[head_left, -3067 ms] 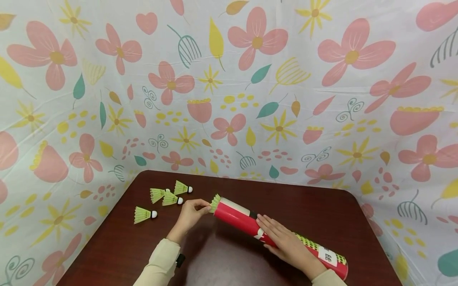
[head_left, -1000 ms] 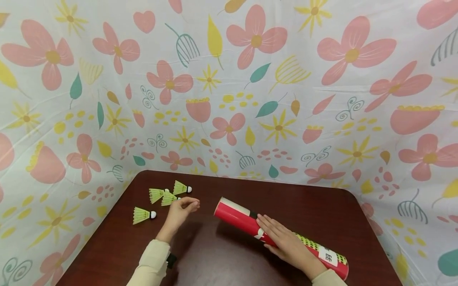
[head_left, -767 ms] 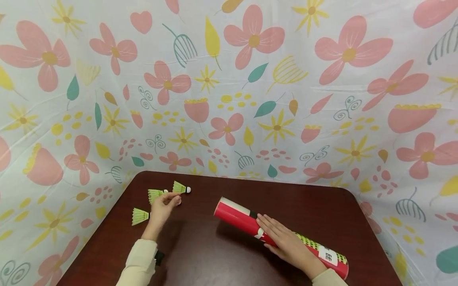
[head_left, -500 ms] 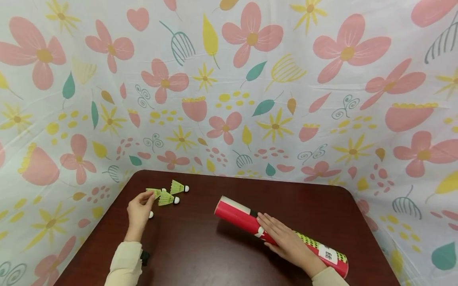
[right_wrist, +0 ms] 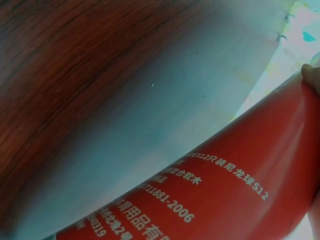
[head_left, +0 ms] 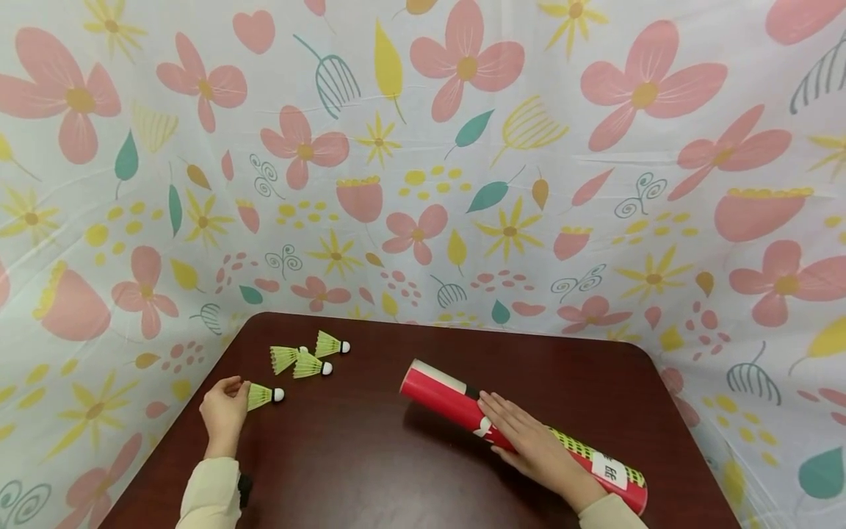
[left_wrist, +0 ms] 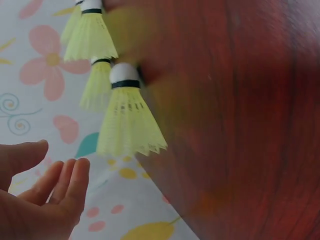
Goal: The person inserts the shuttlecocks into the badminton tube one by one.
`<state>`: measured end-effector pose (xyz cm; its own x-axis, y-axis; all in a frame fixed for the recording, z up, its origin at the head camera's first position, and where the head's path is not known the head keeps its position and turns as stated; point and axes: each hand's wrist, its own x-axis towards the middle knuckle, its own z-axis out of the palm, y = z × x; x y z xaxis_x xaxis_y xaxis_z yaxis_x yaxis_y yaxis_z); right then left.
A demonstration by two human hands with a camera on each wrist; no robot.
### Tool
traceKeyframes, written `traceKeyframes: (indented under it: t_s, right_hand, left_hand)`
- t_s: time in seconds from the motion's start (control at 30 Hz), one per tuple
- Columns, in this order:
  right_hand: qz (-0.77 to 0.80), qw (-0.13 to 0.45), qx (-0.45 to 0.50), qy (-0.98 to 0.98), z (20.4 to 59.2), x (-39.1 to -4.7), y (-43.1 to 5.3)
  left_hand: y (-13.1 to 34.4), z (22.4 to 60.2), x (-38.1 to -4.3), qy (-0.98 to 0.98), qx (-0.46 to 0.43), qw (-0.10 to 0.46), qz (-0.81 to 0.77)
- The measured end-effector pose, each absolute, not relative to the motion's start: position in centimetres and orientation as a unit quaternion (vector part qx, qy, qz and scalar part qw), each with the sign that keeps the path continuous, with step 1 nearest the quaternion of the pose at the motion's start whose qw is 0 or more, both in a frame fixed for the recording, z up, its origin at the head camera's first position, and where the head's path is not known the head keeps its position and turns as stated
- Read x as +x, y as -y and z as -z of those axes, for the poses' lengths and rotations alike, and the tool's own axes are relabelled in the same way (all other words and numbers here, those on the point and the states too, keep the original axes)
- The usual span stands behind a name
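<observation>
At the skirt end of the nearest yellow shuttlecock [head_left: 264, 397] is my left hand [head_left: 223, 413]. In the left wrist view, thumb and fingers of the left hand [left_wrist: 52, 197] stand apart with nothing between them, just short of a shuttlecock's [left_wrist: 131, 122] flared skirt. My right hand [head_left: 529, 444] grips a red shuttlecock tube [head_left: 439, 397], fingers across its top and thumb on the near side. The tube slants, its left end raised off the table. White print covers the red tube [right_wrist: 250, 175] in the right wrist view. What lies inside the tube is hidden.
Three more yellow shuttlecocks lie close together behind the nearest one, among them a front one [head_left: 309, 366] and a rear one [head_left: 330, 344]. The dark brown table [head_left: 357, 455] has rounded far corners. A flower-patterned cloth [head_left: 423, 184] hangs behind it and along its sides.
A shuttlecock skirt that stuck out of the tube's mouth, touched by my left hand, is no longer visible. My left hand has moved left to the nearest shuttlecock. The right hand stays on the tube.
</observation>
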<state>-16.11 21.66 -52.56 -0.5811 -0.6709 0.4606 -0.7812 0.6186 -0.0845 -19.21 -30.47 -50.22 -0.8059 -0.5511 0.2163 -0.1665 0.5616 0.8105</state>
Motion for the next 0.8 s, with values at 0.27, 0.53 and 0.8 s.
traceKeyframes:
  t_s: [0.27, 0.53, 0.8]
  right_hand:
    - [-0.141, 0.193, 0.413, 0.879, 52.5, -15.9, -21.7]
    - [-0.144, 0.208, 0.418, 0.873, 52.4, -15.8, -21.6]
    - [-0.141, 0.186, 0.406, 0.883, 52.4, -15.5, -21.6]
  left_hand:
    - [31.2, 51.2, -18.9, 0.859, 0.226, 0.194, 0.417]
    - [31.7, 52.2, -19.1, 0.859, 0.248, 0.188, 0.407]
    - [31.9, 52.6, -19.0, 0.865, 0.244, 0.180, 0.400]
